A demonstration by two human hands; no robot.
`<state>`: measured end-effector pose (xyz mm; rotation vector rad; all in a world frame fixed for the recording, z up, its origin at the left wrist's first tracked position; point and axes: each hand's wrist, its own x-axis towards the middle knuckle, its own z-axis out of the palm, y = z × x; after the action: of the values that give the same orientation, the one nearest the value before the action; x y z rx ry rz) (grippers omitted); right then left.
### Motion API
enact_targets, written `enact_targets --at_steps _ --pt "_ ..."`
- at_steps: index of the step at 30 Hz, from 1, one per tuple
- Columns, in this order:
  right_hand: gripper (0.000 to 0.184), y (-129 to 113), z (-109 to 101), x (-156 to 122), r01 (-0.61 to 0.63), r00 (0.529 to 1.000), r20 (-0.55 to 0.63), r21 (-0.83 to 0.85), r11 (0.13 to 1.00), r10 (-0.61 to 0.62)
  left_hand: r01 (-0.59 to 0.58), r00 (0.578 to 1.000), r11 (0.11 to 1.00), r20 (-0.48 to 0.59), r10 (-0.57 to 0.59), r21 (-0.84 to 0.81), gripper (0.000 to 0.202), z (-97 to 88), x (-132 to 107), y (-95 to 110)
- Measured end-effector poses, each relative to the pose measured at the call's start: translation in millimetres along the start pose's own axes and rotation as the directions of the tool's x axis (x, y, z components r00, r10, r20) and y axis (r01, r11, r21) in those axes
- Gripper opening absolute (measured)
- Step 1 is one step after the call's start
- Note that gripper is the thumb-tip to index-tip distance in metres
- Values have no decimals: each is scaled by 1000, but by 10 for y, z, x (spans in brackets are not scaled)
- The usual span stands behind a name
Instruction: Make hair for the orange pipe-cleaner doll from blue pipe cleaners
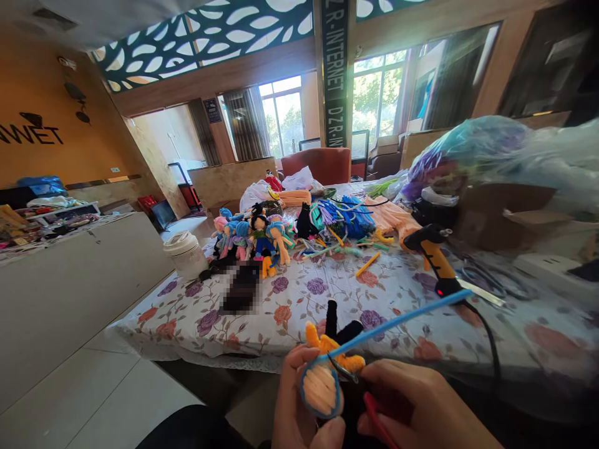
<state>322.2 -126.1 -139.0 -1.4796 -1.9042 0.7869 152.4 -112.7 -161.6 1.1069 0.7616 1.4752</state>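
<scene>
Blue stem (397, 323) runs up-right, pointing out over the table (299, 274), from the doll (321, 390) gripped in my L hand (289, 405), w/ R hand (421, 399) just below, closed on red-handled pliers (378, 419), tips rt by stem's base.

Fuzzy, matt chenille on the doll (326, 343), the blue pipe cleaner (397, 325) just as plush! Glossy metal tips the red-handled tool (377, 418), hard plastic on the glue gun (438, 259), and there's the bag (482, 146): thin, crinkled, shiny plastic film.

Red chair (316, 167) before bright windows (283, 118); dark lettering (40, 136) on orange wall (28, 87).
</scene>
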Motion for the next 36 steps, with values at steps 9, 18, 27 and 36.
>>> enact_targets --at_steps 9,18,27,36 --pt "13 -95 -31 -24 16 998 -56 37 999 -14 -12 997 1000 -70 14 29 46 26 1 20" --pt "16 -136 -23 -5 -51 998 -27 17 999 52 -32 975 986 -210 66 162 27 71 26 59" --pt "15 -281 -25 10 -118 993 15 113 987 117 -62 967 981 -231 105 186 25 115 25 5" --pt "11 -270 7 146 -59 998 -8 169 984 62 -30 978 970 -195 78 240 31 90 149 21"
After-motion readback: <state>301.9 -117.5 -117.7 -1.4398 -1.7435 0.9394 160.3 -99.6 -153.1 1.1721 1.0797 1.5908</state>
